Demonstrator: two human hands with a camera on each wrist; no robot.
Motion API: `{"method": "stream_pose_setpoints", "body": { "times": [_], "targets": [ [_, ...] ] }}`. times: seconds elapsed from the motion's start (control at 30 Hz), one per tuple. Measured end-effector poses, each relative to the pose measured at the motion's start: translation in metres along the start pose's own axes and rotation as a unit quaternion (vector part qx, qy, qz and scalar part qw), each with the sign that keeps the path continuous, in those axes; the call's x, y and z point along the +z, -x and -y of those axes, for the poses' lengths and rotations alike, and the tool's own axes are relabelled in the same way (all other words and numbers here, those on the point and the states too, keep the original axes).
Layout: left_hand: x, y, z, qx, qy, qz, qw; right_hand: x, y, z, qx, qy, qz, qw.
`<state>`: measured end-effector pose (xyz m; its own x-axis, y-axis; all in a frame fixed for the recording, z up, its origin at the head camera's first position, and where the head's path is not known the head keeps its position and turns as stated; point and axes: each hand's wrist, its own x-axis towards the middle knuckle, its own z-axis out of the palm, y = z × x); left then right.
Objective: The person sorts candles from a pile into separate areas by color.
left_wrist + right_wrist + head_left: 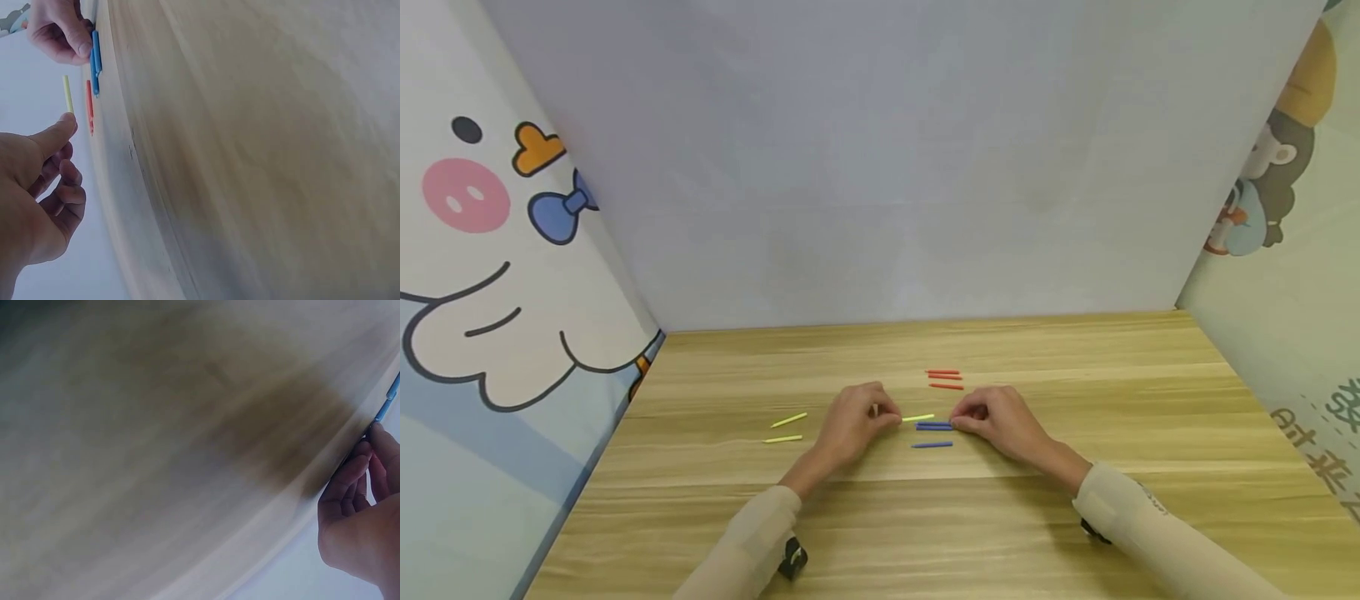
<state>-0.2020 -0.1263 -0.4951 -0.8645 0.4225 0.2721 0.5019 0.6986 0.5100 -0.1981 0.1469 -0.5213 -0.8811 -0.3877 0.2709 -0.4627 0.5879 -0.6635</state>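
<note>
Between thumb and fingertip, my left hand pinches one end of a yellow crayon. The left wrist view shows this yellow crayon sticking out past the thumb. At the right, my right hand pinches the right end of a blue crayon; in the right wrist view its fingertips meet the blue crayon. Two blue crayons lie side by side here, just below the held yellow one, partly overlapping in view. A third blue crayon lies apart, nearer the person.
Three red crayons lie farther back on the wood-grain table. Left of the left hand are two more yellow crayons. A pale wall stands behind the table, with cartoon-printed panels on both sides.
</note>
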Motion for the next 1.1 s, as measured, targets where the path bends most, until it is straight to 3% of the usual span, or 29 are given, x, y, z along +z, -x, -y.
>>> {"method": "stream_pose_setpoints", "body": {
  "times": [0.6,1.1],
  "targets": [
    [-0.033,0.031,0.039,-0.070,0.018,-0.033,0.9969,-0.001,0.000,0.001,0.006,-0.003,0.011,0.9999],
    [-0.065,0.057,0.072,-0.082,0.045,-0.060,0.9939,-0.003,0.002,0.004,0.002,0.001,0.006,1.0000]
  ]
}}
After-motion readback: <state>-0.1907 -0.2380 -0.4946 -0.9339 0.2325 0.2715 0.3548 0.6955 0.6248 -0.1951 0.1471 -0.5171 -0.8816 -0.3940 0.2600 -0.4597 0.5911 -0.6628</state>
